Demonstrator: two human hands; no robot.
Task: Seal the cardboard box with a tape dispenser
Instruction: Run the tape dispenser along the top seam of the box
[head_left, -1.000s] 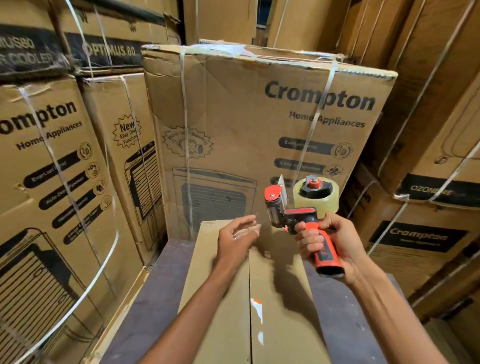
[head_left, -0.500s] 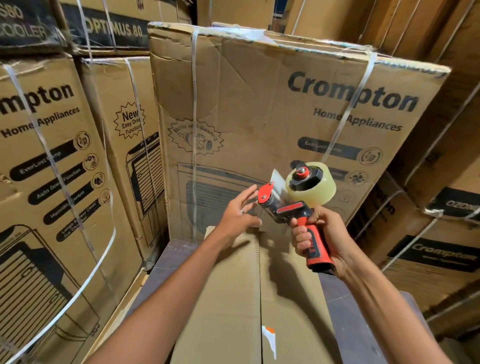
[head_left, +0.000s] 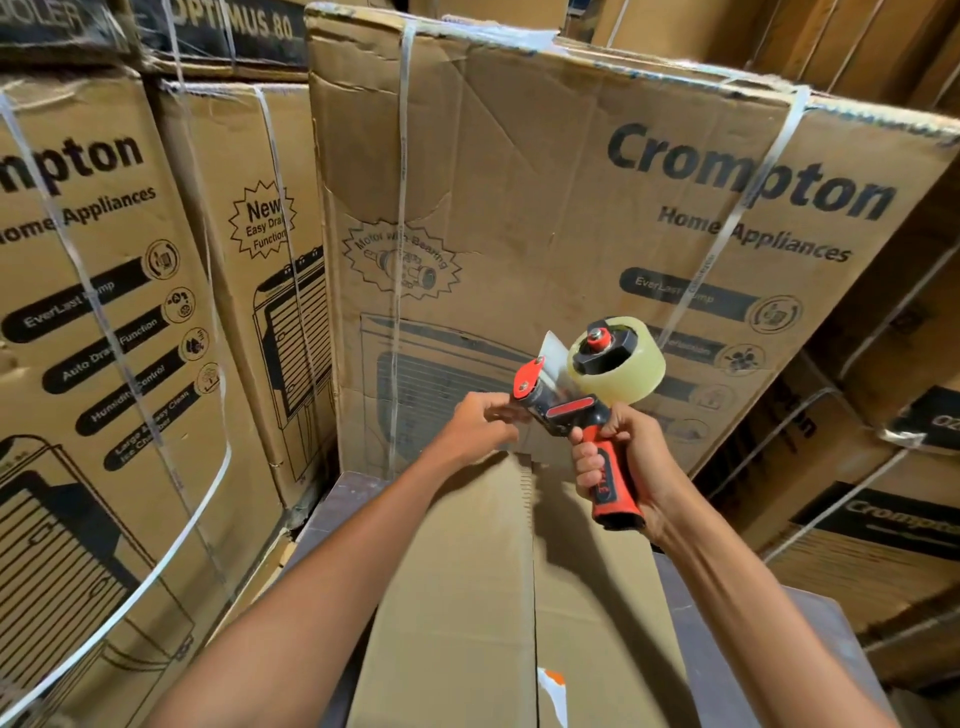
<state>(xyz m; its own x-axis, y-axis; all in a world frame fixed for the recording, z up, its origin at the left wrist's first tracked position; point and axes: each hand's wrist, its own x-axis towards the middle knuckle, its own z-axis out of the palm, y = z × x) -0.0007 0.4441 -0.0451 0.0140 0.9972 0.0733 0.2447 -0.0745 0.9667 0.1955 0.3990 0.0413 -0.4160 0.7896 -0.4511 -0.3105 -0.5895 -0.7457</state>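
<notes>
A plain cardboard box (head_left: 457, 597) lies in front of me with its two top flaps closed and a seam running down the middle. My right hand (head_left: 623, 457) grips the red handle of a tape dispenser (head_left: 566, 400), held above the box's far end. A clear tape roll (head_left: 618, 364) sits on it. My left hand (head_left: 478, 426) is at the dispenser's front, its fingers pinched at the tape end by the red roller; the tape itself is too thin to make out.
Tall strapped Crompton cartons (head_left: 545, 218) wall in the far side, with more (head_left: 104, 338) at left and others (head_left: 883, 519) at right. The box rests on a dark purple surface (head_left: 753, 649). A torn white-and-orange sticker (head_left: 550, 686) sits near the seam.
Both hands have risen from the box top. My left hand left the flap and came to the dispenser's front. The dispenser tilted, and the view moved closer.
</notes>
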